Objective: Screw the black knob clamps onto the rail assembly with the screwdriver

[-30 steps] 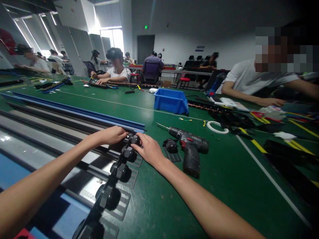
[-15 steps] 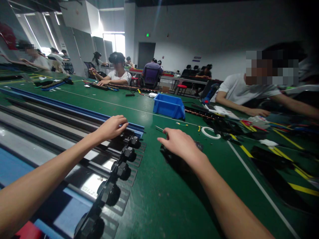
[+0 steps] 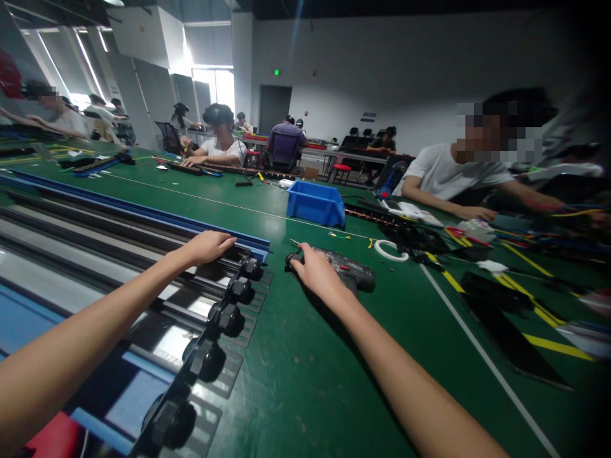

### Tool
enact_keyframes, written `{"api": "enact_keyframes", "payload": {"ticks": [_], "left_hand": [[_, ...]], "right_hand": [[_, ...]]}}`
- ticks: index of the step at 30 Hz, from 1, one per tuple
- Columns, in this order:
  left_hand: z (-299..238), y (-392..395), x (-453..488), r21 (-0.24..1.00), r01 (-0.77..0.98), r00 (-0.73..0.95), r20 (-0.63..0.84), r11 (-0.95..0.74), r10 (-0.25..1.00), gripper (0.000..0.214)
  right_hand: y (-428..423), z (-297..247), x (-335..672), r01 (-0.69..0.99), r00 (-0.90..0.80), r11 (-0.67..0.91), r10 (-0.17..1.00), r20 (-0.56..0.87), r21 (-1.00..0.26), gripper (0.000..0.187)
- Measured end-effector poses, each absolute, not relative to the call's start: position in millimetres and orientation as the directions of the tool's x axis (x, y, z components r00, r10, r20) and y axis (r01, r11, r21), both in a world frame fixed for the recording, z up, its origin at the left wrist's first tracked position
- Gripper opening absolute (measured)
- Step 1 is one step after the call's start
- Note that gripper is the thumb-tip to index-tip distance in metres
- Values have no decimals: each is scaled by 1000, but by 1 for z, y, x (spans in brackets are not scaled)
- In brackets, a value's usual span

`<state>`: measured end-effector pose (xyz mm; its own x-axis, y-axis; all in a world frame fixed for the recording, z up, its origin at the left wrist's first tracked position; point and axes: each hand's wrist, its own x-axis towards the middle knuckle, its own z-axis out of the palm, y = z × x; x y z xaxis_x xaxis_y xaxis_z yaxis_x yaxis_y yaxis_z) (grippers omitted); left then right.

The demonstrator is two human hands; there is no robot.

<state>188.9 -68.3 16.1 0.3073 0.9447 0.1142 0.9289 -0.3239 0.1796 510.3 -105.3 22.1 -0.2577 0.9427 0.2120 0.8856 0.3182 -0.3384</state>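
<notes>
My left hand (image 3: 210, 247) lies over the far dark rail of a long panel (image 3: 191, 343), its fingers stretched out near the rail's end. A row of black cable glands (image 3: 228, 319) lines the panel's right end. To the right, my right hand (image 3: 321, 272) is closed over the handle end of a black cordless drill (image 3: 356, 267) that lies on its side on the table. My palm hides part of the drill's grip. Just beyond my fingers a thin metal bit (image 3: 294, 242) sticks out.
A blue bin (image 3: 315, 205) stands on the green table (image 3: 286, 381) beyond the drill. A white ring-shaped coil (image 3: 391, 250) lies right of it. A co-worker (image 3: 439, 178) sits at the right by cables and black parts (image 3: 515, 337). Another person (image 3: 222, 149) works across the table.
My right hand has come down and closed on the drill, more of which now shows. My left hand stays on the panel, its fingers a little flatter. The whole view has shifted slightly.
</notes>
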Motion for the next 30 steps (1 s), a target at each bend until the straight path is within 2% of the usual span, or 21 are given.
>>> {"api": "enact_keyframes", "payload": {"ticks": [4, 9, 16, 21, 30], "left_hand": [[16, -68, 189, 160, 938, 291, 116, -307, 950, 54], [17, -71, 189, 167, 933, 299, 128, -318, 946, 54], [19, -73, 190, 165, 934, 297, 135, -317, 945, 53], [17, -71, 189, 175, 928, 309, 126, -328, 943, 53], [18, -72, 189, 172, 931, 303, 124, -321, 945, 54]], "right_hand": [[-105, -7, 485, 802, -280, 410, 901, 332, -435, 44], [-111, -37, 469, 695, -308, 541, 820, 483, -474, 56], [-114, -40, 472, 602, -306, 558, 822, 480, -572, 55], [-112, -43, 473, 572, -365, 591, 804, 469, -568, 51], [-113, -49, 473, 598, -422, 603, 797, 433, -527, 59]]}}
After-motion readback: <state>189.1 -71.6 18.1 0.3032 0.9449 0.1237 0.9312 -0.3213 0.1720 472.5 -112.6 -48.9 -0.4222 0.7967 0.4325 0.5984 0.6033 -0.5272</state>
